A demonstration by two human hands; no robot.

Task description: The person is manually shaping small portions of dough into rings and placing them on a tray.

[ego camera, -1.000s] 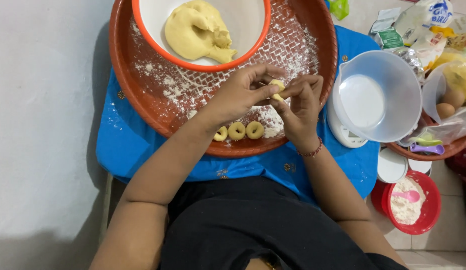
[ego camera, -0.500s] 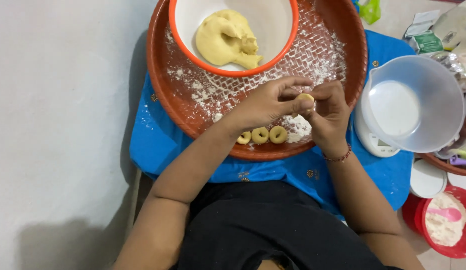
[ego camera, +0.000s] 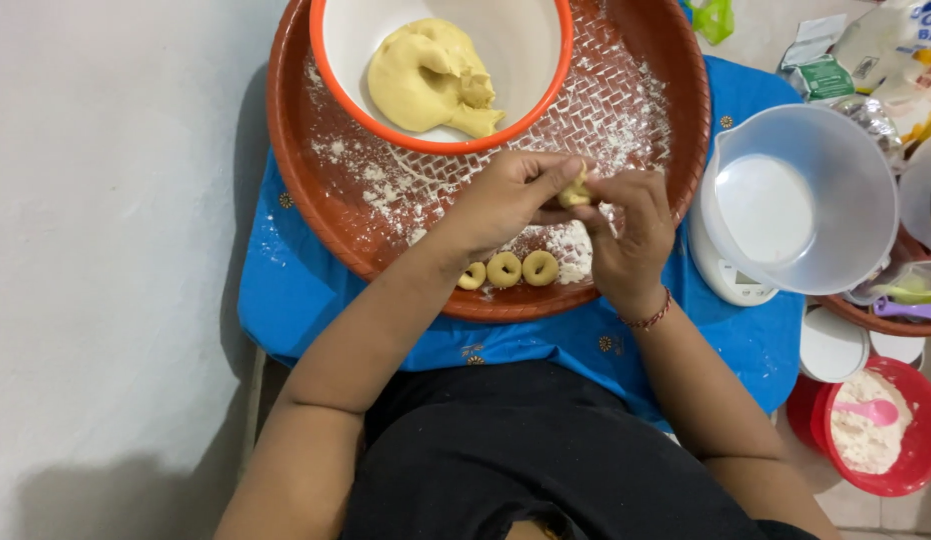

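- Blue cloth (ego camera: 286, 300) covered the small table, and a big brown woven tray (ego camera: 316, 200) sat on top of it.
- At the far side of the tray stood a white bowl with an orange rim (ego camera: 546, 70).
- A big lump of yellow dough (ego camera: 426, 80) lay in that bowl, so a lot was left to shape.
- Three little dough rings (ego camera: 506, 269) lay in a row at the near edge of the tray. Those ones looked done.
- White flour (ego camera: 576, 250) was spread over the tray, with a small heap just beside the rings.
- My left hand (ego camera: 501, 205) and my right hand (ego camera: 626, 235) met above the tray, just past the rings.
- Between them I held a small piece of dough (ego camera: 576, 190). Fingers of both hands were pinched shut on it.
- I think that piece was on its way to being the fourth ring, but it had no ring shape yet.
- Right of the tray stood a clear plastic jug (ego camera: 801, 200) on a white scale (ego camera: 726, 275), and further right, lower down, a red tub with white powder (ego camera: 871, 430).
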